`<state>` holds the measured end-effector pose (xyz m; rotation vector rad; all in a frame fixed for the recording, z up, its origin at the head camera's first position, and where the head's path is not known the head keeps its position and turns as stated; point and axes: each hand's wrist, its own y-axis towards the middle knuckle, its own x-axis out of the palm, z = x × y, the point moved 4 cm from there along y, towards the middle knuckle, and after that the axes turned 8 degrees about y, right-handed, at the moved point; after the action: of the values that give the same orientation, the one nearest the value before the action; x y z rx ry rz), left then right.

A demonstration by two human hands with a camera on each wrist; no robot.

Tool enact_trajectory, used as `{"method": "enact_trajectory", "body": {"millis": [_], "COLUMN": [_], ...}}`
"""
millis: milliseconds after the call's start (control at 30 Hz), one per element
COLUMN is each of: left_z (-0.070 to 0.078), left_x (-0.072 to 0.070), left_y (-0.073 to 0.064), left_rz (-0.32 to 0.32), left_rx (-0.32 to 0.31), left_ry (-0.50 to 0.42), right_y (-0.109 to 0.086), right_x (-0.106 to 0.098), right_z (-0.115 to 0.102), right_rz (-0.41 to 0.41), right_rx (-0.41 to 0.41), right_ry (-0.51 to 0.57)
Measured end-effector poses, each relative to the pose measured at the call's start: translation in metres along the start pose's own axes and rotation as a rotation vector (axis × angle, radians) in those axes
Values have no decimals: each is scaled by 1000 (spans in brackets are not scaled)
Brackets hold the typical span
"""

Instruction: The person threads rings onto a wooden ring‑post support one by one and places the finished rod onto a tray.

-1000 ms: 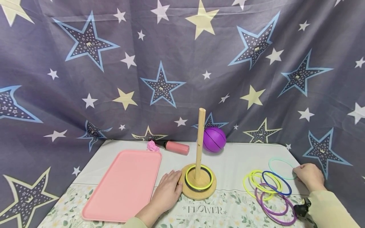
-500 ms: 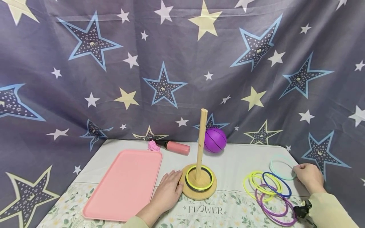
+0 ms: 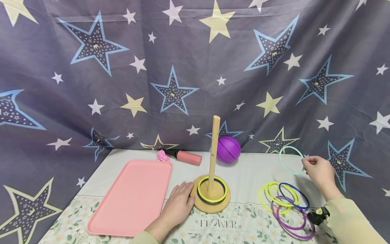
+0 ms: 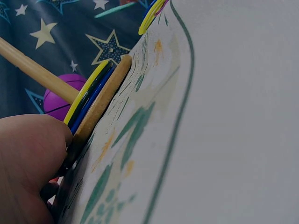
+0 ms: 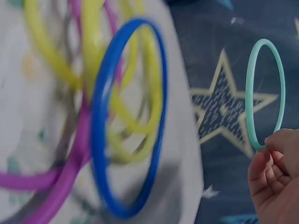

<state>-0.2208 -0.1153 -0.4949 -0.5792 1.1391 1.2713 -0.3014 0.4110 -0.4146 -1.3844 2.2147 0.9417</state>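
My right hand (image 3: 320, 173) pinches the edge of a mint-green ring (image 3: 280, 159) between thumb and fingertips, holding it up above the table and tilted. In the right wrist view this mint ring (image 5: 250, 93) stands out against the curtain. My left hand (image 3: 179, 205) lies with fairly straight fingers against the round wooden base (image 3: 199, 206) of an upright peg (image 3: 214, 152). Around the peg, on the base, lie a yellow ring (image 4: 88, 88), a black one and a blue one, stacked in the left wrist view. My left fingertips are partly hidden there.
Below my right hand lies a loose pile of yellow rings (image 3: 260, 198), purple rings (image 3: 281, 225) and a blue ring (image 3: 307, 200). A pink tray (image 3: 134, 196) is on the left. Behind are a purple ball (image 3: 229, 149), a pink pump (image 3: 189, 158) and a pink crumpled thing (image 3: 163, 156).
My right hand has lifted the mint ring off the table, moving up and slightly left, past the pile. My left hand stays at the peg's base.
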Motion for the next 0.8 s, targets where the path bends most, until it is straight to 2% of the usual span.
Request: {"method": "enact_trajectory", "body": {"millis": [300,600,800], "left_z": [-2,1,2], "left_x": [2,-2,-3], "left_y": [0,-1,-2], "left_rz": [-12,19,22], "left_rx": [0,17,24], "left_ry": [-1,-7,2], "right_y": [-1,-13,-21], "right_x": [4,-5,-11], "right_z": [-61,-129,-165], "right_rz": [-25,-18,-3], "right_rx": [-75,-176,-253], "right_ry": [77,124,166]}}
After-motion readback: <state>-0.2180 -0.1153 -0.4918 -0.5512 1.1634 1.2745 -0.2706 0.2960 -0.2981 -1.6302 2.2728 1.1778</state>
